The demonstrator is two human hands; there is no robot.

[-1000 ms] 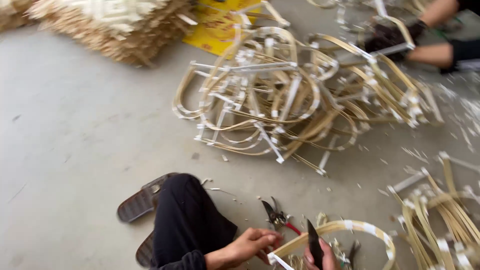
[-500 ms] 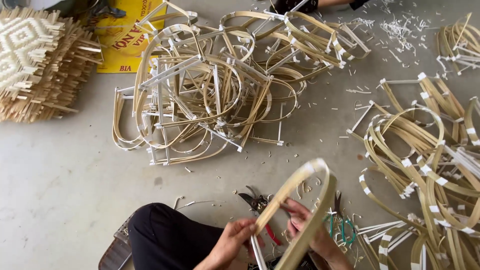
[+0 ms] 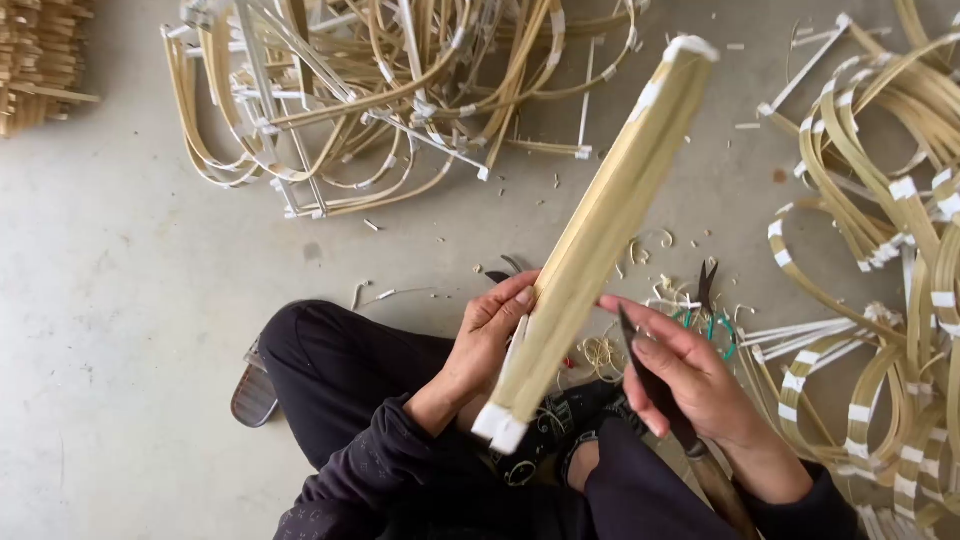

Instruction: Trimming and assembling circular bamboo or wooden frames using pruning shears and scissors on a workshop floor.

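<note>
Bamboo frame (image 3: 600, 240), taped ends: long axis runs 7 to 1 o'clock; left hand (image 3: 490, 335) clasps its lower third; right hand (image 3: 690, 375), at 3 o'clock of it, grips a dark knife (image 3: 655, 385), fingertips touching the frame; green-handled pliers (image 3: 712, 305) on the floor.

left hand (image 3: 490, 335): fingers curled, thumb up | right hand (image 3: 690, 375): fingers extended, palm down, wrist low

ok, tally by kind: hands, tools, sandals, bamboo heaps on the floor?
Hands: 2, left hand and right hand, both on the bent bamboo frame
Tools: 3, knife, green-handled pliers, dark pliers
Sandals: 1, sandal
Bamboo frame heaps: 2, top heap, right-side heap
Total: 8
</note>
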